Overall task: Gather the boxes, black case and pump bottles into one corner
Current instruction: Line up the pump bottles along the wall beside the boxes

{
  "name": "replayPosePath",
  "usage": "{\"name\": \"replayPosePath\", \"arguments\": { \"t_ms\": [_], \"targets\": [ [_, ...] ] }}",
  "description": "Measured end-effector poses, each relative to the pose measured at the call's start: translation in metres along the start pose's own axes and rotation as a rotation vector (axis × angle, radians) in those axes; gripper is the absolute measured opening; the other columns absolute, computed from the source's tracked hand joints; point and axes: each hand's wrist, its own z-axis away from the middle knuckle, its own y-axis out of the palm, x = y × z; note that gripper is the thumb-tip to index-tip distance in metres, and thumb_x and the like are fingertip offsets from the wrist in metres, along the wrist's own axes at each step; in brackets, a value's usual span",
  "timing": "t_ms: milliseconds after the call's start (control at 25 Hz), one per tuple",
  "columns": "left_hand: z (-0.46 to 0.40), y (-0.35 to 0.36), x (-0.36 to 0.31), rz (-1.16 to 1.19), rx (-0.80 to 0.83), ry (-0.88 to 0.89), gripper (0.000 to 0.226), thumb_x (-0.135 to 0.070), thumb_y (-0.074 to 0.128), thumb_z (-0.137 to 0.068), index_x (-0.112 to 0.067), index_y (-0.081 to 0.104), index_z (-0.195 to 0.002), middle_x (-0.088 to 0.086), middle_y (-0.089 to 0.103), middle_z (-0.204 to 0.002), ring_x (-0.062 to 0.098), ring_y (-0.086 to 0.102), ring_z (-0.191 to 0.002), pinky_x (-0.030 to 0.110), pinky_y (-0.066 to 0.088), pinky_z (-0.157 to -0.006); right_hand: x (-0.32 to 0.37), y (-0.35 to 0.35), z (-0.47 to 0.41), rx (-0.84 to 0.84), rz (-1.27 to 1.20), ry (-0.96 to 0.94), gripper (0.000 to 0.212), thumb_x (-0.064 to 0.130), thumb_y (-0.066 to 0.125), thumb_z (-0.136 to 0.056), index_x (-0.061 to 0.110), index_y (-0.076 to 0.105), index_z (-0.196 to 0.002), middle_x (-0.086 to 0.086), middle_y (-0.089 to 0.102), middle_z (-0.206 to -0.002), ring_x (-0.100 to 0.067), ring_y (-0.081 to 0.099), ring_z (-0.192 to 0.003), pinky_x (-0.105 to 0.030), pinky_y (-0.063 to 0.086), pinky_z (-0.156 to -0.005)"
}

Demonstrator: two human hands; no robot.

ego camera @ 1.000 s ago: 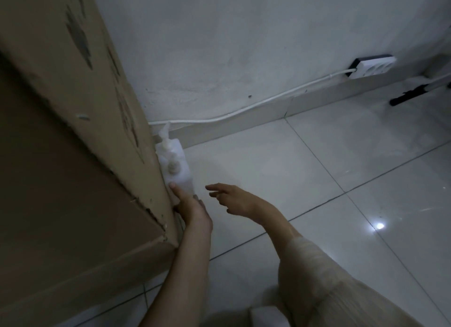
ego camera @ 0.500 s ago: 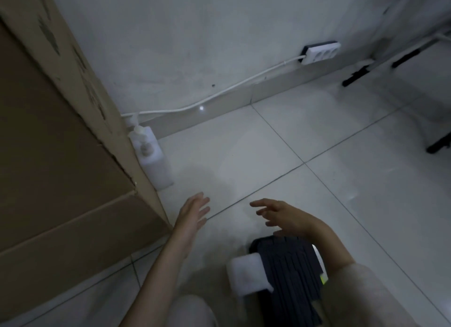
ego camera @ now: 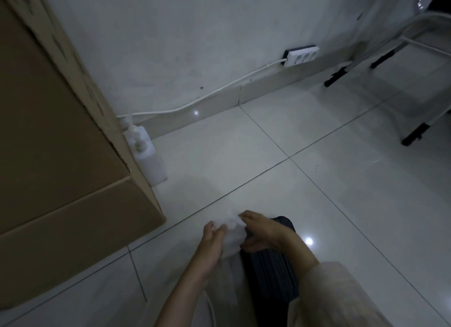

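Observation:
A big cardboard box fills the left side against the wall. White pump bottles stand in a row on the floor beside its right face. A ribbed black case lies on the tiles at the bottom centre. On its left end sits a small white box, blurred. My left hand grips the white box from the left. My right hand holds it from the right, above the case.
A white power strip sits on the skirting, its cable running left along the wall to the bottles. Metal chair or table legs with black feet stand at the right. Pale floor tiles lie between.
My left hand left the bottles by the cardboard box and drew back. Both hands came down to the black case and closed on the white box. The view swung right.

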Motion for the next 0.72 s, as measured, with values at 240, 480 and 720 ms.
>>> {"name": "replayPosePath", "arguments": {
  "t_ms": [240,480,720],
  "targets": [
    [-0.02,-0.022,-0.037,-0.026,-0.178,0.179,0.062,-0.041,0.042,-0.09,-0.022,0.022,-0.145,0.006,0.034,-0.15,0.027,0.039,-0.134,0.049,0.034,-0.11,0.022,0.03,-0.037,-0.021,-0.107,-0.261,0.04,0.015,0.042,-0.095,0.015,0.035,-0.135,-0.006,0.048,-0.121,-0.024,0.055,-0.105,-0.022,0.048,-0.074],
    [-0.045,-0.066,-0.083,0.096,-0.41,0.304,0.048,-0.024,0.037,-0.097,-0.021,0.027,-0.144,0.005,0.031,-0.152,0.026,0.035,-0.135,0.033,0.031,-0.103,0.07,0.074,-0.091,-0.057,-0.147,-0.402,0.038,0.026,0.042,-0.096,0.014,0.036,-0.132,-0.01,0.051,-0.13,-0.028,0.057,-0.112,-0.013,0.047,-0.067],
    [-0.06,-0.086,-0.082,0.017,-0.486,0.325,0.063,-0.034,0.036,-0.097,-0.025,0.002,-0.149,0.0,0.004,-0.16,0.018,0.011,-0.146,0.038,0.017,-0.118,0.109,0.119,-0.135,-0.003,-0.137,-0.381,0.035,0.025,0.045,-0.094,0.009,0.037,-0.124,-0.025,0.054,-0.124,-0.036,0.057,-0.111,-0.042,0.049,-0.088]
  ]
}}
